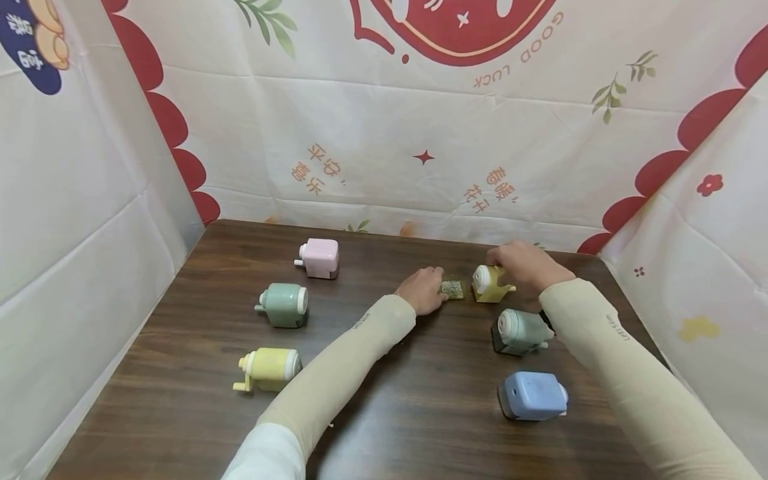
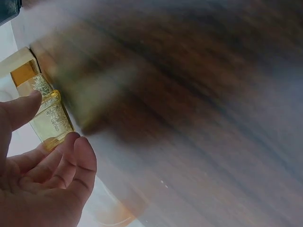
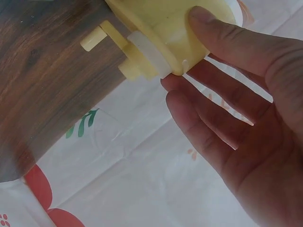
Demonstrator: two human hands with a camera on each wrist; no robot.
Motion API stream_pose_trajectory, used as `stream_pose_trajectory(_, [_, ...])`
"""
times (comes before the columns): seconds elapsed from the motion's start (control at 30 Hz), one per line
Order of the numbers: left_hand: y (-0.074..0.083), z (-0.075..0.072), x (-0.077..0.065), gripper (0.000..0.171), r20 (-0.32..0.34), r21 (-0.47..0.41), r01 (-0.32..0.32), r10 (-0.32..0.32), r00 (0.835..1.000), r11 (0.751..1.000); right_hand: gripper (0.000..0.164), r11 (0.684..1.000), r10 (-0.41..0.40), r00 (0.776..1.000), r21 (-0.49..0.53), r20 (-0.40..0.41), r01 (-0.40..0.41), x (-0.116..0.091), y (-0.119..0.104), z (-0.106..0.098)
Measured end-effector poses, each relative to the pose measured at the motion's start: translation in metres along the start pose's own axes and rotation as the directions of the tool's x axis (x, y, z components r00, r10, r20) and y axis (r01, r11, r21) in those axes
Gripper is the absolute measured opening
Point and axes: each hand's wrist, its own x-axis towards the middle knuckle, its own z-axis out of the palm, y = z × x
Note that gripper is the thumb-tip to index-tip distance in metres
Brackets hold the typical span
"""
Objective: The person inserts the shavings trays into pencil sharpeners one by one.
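My left hand [image 1: 422, 291] pinches a small clear yellow shavings drawer [image 2: 56, 118] between thumb and fingers. Pale pencil shavings fill the drawer, close beside the yellow crank pencil sharpener [image 1: 487, 285]. In the left wrist view, the sharpener's body [image 2: 22, 61] shows an amber slot facing the drawer. My right hand [image 1: 524, 263] grips this sharpener from its far right side, thumb on the yellow casing. Its crank handle [image 3: 93, 39] sticks out beyond the white collar in the right wrist view. Part of the casing lies behind the right thumb.
A grey-green sharpener [image 1: 521, 331] and a blue one [image 1: 534, 396] stand nearer on the right. Down the left side are pink [image 1: 321, 257], green [image 1: 285, 305] and yellow [image 1: 273, 367] sharpeners. Printed cloth [image 1: 384, 120] hangs behind the brown wooden table [image 1: 408, 413].
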Motion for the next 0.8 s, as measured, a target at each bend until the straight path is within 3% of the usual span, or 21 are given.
stream_pose_trajectory(0.5, [0.017, 0.009, 0.011, 0.057, -0.032, 0.026, -0.007, 0.008, 0.999, 1.000, 0.019, 0.999, -0.011, 1.000, 0.032, -0.007, 0.011, 0.002, 0.003, -0.001])
stream_pose_trajectory(0.8, [0.025, 0.009, 0.013, 0.054, -0.016, 0.051, -0.028, 0.029, 0.999, 0.998, 0.023, 1.000, -0.016, 1.000, 0.014, 0.016, 0.016, 0.003, 0.004, -0.001])
